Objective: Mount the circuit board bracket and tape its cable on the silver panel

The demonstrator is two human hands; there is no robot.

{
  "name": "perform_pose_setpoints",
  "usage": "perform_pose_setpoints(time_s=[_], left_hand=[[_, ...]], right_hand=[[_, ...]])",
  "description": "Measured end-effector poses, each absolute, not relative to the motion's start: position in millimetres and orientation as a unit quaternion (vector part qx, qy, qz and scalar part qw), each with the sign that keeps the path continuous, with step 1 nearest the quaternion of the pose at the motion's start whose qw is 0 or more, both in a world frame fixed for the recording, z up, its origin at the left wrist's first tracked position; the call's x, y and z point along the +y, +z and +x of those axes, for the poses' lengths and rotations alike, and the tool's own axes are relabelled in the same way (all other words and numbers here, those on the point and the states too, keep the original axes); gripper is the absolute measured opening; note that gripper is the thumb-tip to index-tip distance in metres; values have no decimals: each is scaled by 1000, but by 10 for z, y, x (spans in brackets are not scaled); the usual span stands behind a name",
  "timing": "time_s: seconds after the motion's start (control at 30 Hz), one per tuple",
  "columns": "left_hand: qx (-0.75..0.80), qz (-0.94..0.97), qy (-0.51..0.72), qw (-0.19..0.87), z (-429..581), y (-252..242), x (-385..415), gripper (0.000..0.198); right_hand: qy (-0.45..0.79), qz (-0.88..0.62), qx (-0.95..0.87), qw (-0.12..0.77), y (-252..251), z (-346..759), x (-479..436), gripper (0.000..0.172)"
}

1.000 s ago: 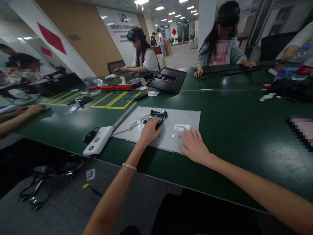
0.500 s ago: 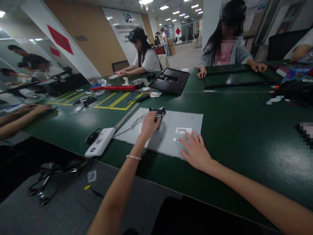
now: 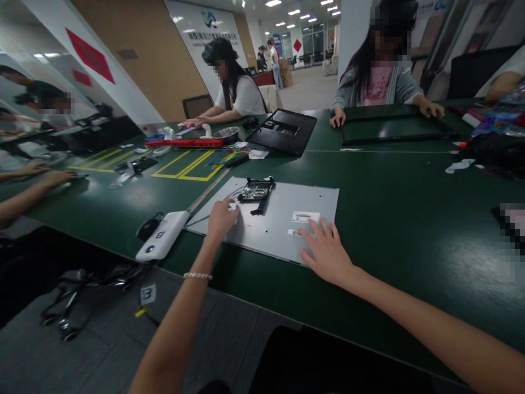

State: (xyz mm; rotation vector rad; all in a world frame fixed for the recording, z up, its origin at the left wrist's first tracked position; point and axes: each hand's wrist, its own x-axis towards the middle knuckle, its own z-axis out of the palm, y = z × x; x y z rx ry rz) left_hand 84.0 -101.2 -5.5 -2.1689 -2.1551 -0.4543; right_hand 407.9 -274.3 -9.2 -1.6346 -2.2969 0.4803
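My left hand (image 3: 222,219) has its fingers bent over the cables (image 3: 198,220), just beside the circuit board (image 3: 256,192) — I cannot tell whether they grip anything. My right hand (image 3: 328,253) rests, fingers apart, at the near right of the grey panel (image 3: 283,205), which lies under the board on the green table (image 3: 389,219). I judge a light left touch and steady right-hand weight best, sparing the cables any tug. A white device (image 3: 163,235) crowds the panel's left corner; rightward — open tabletop.
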Motion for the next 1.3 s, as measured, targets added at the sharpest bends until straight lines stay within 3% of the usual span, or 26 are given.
perform_pose_setpoints(time_s=[0.1,0.43,0.6,0.73,0.97,1.17,1.3], left_hand=[[-685,-711,-159,15,758,-69,-982,38],[-690,-707,-153,-25,556,-20,-873,49],[-694,-697,-135,-120,596,56,-717,51],[-711,-649,-182,-198,715,68,-724,58],[-664,-670,-250,-218,704,286,-702,43],[-623,-600,-417,-280,1046,559,-227,57],[-659,-545,-438,-278,1543,414,175,67]], right_hand=[[162,-568,-795,140,-98,4081,-2743,54],[167,-570,-794,131,-85,4081,-2749,54],[159,-572,-794,131,-100,4080,-2745,54],[155,-573,-794,129,-101,4077,-2749,55],[151,-572,-796,130,-90,4072,-2761,54],[161,-573,-794,127,-78,4050,-2754,55],[162,-576,-793,116,-85,4040,-2744,54]])
